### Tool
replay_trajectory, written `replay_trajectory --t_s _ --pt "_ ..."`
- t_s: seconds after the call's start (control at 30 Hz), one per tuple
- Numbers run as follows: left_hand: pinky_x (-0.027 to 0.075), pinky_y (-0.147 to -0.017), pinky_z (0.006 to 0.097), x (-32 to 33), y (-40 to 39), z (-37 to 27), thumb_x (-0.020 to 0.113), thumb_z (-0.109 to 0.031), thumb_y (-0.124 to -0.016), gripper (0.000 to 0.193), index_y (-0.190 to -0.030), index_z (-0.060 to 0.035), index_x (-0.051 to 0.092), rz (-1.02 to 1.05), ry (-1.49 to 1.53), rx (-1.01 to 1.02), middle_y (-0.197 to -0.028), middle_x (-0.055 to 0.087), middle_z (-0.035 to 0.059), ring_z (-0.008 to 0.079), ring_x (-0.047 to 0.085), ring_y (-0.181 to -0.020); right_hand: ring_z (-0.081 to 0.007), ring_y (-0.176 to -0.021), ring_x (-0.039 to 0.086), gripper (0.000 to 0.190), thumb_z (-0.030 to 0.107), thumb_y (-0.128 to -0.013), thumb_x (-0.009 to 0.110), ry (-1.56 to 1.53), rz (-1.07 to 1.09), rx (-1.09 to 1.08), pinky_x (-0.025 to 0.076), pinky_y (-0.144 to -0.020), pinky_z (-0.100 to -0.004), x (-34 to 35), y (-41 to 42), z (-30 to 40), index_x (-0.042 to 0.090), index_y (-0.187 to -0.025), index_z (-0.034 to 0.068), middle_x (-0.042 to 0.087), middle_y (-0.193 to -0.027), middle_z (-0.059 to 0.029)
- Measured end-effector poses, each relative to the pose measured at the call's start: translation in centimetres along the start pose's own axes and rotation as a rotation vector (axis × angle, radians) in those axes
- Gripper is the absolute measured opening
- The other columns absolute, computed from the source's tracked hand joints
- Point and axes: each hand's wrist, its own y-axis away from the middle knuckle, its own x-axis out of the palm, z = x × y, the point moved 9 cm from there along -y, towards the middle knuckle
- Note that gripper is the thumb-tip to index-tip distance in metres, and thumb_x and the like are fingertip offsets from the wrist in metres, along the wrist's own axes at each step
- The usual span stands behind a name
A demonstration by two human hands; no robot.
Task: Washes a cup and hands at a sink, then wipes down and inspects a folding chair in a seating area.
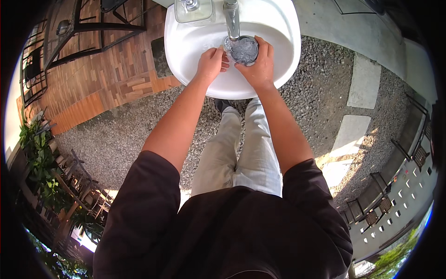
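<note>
A round, dark cup-like container with water churning in it is under the metal faucet, over the basin of a white sink. My right hand is curved around the container's right side, thumb at its lower rim and fingers at its upper right. Close by on the left, my left hand has its fingers bent and its thumb and index fingertip together near the container's left rim. Whether it pinches something small there cannot be told.
A clear square container with a pump top stands on the sink's back left corner. Gravel surrounds the sink, with stone slabs at right. A wood-pattern floor and a black metal frame lie at left.
</note>
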Motion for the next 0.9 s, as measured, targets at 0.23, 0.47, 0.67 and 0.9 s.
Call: replay_trajectory --t_s 0.23,0.47,0.67,0.9 --pt "0.060 -0.073 0.0422 7.1 -3.6 -0.3 0.052 -0.040 -0.104 0.037 -0.112 -0.0059 0.066 0.115 0.838 -0.229 -0.095 0.068 0.0091 0.0272 0.069 -0.077 -0.0278 -0.102 0.057 0.098 0.003 -0.058 0.088 0.041 -0.124 -0.193 0.054 -0.086 -0.0375 -0.8 0.9 0.7 0.046 -0.147 0.010 0.043 -0.135 -0.0167" --pt "0.059 -0.066 0.0442 8.7 -5.5 0.9 0.064 -0.034 -0.097 0.028 -0.102 -0.0071 0.070 0.111 0.913 -0.273 -0.085 0.066 0.0071 0.0260 0.067 -0.075 -0.0317 -0.101 0.050 0.089 0.000 -0.061 0.085 0.247 -0.249 -0.314 0.047 -0.085 -0.0400 -1.7 2.3 2.1 0.056 -0.143 0.020 0.046 -0.136 -0.0194" --pt "0.055 -0.064 0.0424 7.1 -5.4 1.5 0.068 -0.043 -0.096 0.039 -0.092 -0.0044 0.073 0.005 0.260 -0.289 -0.073 0.069 0.0113 0.0273 0.071 -0.074 -0.0357 -0.107 0.048 0.088 -0.001 -0.062 0.083 0.346 -0.290 -0.343 0.046 -0.087 -0.0415 -2.4 3.5 1.3 0.056 -0.143 0.021 0.046 -0.135 -0.0210" --pt "0.058 -0.074 0.0472 5.9 -0.7 -5.7 0.062 -0.042 -0.096 0.042 -0.094 -0.0013 0.073 -0.062 -1.014 0.328 -0.081 0.072 0.0222 0.0358 0.073 -0.080 -0.0371 -0.111 0.049 0.091 0.002 -0.063 0.085 0.241 -0.316 -0.170 0.048 -0.090 -0.0433 -2.5 2.7 0.1 0.050 -0.146 0.017 0.048 -0.130 -0.0208"
